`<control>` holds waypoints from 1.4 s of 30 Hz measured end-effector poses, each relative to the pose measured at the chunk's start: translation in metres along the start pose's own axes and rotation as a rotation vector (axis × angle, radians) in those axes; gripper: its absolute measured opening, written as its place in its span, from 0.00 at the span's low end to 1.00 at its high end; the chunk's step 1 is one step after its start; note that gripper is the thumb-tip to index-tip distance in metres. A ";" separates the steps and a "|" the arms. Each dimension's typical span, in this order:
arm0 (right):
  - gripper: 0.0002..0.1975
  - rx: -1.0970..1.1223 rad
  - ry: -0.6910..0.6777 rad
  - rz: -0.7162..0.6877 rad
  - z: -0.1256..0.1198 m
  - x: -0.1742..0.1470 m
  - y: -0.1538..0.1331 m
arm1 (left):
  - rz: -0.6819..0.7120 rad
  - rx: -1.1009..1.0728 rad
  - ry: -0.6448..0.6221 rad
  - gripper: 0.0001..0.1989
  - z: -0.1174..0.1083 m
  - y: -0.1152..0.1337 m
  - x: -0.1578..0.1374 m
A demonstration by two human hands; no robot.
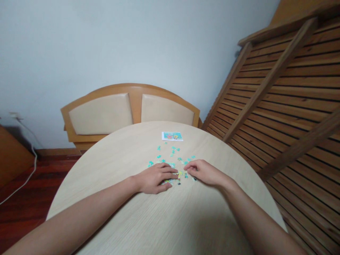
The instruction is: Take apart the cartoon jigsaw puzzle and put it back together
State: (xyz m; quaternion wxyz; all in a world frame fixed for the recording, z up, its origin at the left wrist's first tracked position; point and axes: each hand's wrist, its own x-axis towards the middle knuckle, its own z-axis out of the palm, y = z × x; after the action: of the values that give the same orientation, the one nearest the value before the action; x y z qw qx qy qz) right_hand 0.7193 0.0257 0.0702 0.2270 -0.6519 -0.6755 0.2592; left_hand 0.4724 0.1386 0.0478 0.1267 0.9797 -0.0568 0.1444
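A small patch of flat turquoise, yellow and white jigsaw pieces (171,165) lies at the lower centre of the frame, partly covered by the left hand (157,177). Its pieces look partly joined, though the covering fingers leave it unclear how many are locked together. Just right of the patch, between the two hands, a cluster of small yellow and dark pieces (180,174) lies close by; whether these are linked to it, I cannot tell.

The left hand is palm down, its fingers extended and loosely spread over the patch, gripping nothing that shows. The right hand (200,172), right of centre, has its fingers curled and its thumb near the index finger; whether a piece is pinched there cannot be made out.

Above the hands, small loose turquoise interlocking pieces (158,156) are scattered across the middle of the frame, well apart from one another in places. Judging by these, the joining is only partly done, and a good share of the pieces remains unplaced. Beyond them lies a white-bordered paper card with a turquoise, pink and yellow picture (172,136).

All this rests on a round, pale wood-grain tabletop (111,152), with a cream-panelled wooden headboard (136,102) behind it.
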 end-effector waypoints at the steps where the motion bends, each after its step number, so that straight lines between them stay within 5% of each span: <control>1: 0.14 0.000 -0.006 0.000 0.000 0.000 0.001 | -0.001 -0.001 0.002 0.21 0.000 0.000 0.000; 24: 0.13 -0.127 -0.023 -0.005 0.002 -0.005 -0.007 | -0.004 -0.013 -0.008 0.21 -0.001 0.002 0.002; 35: 0.11 -0.143 0.006 -0.088 0.012 -0.002 -0.014 | 0.000 -0.013 0.003 0.22 -0.001 0.002 0.002; 42: 0.07 -0.349 0.018 -0.200 0.006 -0.006 -0.028 | 0.001 -0.012 0.020 0.22 -0.001 0.002 0.002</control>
State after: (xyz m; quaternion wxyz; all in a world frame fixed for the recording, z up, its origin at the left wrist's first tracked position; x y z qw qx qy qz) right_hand 0.6944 0.0188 0.0832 0.1410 -0.6132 -0.7696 0.1086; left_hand 0.4738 0.1368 0.0502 0.1332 0.9774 -0.0567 0.1541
